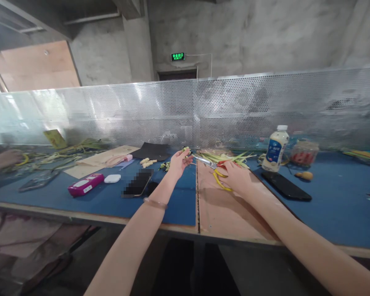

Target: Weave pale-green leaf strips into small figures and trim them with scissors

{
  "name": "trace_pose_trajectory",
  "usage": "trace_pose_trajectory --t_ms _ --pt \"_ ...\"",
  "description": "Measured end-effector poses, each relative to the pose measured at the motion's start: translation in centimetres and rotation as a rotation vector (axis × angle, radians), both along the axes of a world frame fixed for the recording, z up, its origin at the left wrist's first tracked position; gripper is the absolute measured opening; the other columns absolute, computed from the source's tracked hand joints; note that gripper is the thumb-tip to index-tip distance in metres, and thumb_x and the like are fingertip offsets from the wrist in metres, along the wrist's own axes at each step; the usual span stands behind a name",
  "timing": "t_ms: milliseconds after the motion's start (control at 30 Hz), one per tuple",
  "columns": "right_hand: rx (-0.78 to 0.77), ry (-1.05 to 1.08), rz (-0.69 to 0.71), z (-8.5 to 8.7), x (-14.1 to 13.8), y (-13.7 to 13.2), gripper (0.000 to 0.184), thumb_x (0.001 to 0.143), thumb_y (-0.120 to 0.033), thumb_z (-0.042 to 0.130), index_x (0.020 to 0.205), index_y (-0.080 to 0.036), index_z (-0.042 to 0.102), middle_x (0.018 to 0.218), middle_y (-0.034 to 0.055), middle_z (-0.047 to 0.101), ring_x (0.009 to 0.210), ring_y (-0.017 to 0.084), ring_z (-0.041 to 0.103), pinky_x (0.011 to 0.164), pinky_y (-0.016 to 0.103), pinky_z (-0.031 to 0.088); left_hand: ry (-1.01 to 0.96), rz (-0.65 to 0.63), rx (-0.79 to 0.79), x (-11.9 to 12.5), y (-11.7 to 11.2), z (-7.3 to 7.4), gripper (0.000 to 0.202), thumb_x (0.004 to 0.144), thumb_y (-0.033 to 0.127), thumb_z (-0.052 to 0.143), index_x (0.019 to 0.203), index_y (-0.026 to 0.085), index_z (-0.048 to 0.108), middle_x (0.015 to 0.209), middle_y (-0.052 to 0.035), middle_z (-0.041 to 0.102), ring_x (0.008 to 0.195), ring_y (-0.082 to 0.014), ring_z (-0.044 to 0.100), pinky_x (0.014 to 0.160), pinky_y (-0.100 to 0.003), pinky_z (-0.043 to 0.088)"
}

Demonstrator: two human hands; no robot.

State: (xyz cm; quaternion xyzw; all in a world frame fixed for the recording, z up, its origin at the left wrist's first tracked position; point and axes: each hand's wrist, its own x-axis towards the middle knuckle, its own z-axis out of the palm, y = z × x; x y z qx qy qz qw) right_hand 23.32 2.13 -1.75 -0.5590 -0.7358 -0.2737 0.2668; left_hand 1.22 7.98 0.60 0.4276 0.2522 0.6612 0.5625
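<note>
My left hand [179, 163] is closed on a small pale green and dark piece [186, 151], whose kind I cannot make out; the fingers partly hide it. A pair of scissors [205, 161] with yellow handles is in my right hand [234, 174]. Its metal blades point left, with their tips close to the piece in my left hand. A heap of green and pale plant-like strips [242, 157] lies on the table behind my right hand. Left of my left hand are a small bunch of green bits [165, 166] and some cream-coloured pieces [147, 163].
A white bottle [275, 150] with a blue label stands on the right, near a clear jar [304, 153] and a black phone [285, 186]. Leftward lie another phone [138, 183], a white case [112, 179] and a magenta box [86, 184]. Another person's hand [6, 160] is at far left.
</note>
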Motion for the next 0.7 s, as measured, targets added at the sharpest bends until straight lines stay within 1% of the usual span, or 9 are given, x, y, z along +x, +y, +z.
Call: trace_pose_trajectory --t_ms 267,433,567,700 --pt "-0.004 0.014 0.03 0.01 -0.39 -0.23 0.03 0.08 -0.04 0.049 0.1 -0.017 0.051 0.093 0.005 0.059 0.08 0.018 0.055 0.062 0.027 0.037 -0.001 -0.026 -0.002 0.14 -0.13 0.07 0.029 0.085 0.028 0.052 0.11 0.014 0.052 0.107 -0.0075 0.057 0.088 -0.0179 0.058 0.074 -0.037 0.05" --pt "-0.018 0.006 0.047 0.1 -0.6 -0.43 0.031 0.079 -0.041 0.05 0.099 -0.017 0.051 0.093 0.0043 0.058 0.08 0.018 0.054 0.064 0.029 0.038 -0.005 -0.039 0.001 0.11 -0.18 0.07 0.028 0.085 0.028 0.052 0.109 0.014 0.053 0.105 -0.007 0.058 0.085 -0.0169 0.059 0.071 -0.035 0.051" --pt "-0.033 0.009 0.034 0.1 -0.52 -0.47 0.028 0.08 -0.04 0.05 0.097 -0.017 0.052 0.093 0.0058 0.058 0.081 0.019 0.054 0.065 0.029 0.038 -0.003 -0.047 0.003 0.11 -0.34 0.1 0.027 0.085 0.028 0.052 0.109 0.014 0.053 0.105 -0.0069 0.058 0.085 -0.0168 0.059 0.071 -0.035 0.051" --pt "-0.05 0.022 0.013 0.12 -0.39 -0.38 0.03 0.08 -0.04 0.051 0.098 -0.016 0.051 0.091 0.0047 0.059 0.078 0.018 0.055 0.064 0.029 0.039 0.003 -0.051 0.005 0.11 -0.35 0.06 0.028 0.085 0.028 0.052 0.109 0.014 0.053 0.106 -0.0073 0.057 0.087 -0.0175 0.059 0.073 -0.036 0.051"
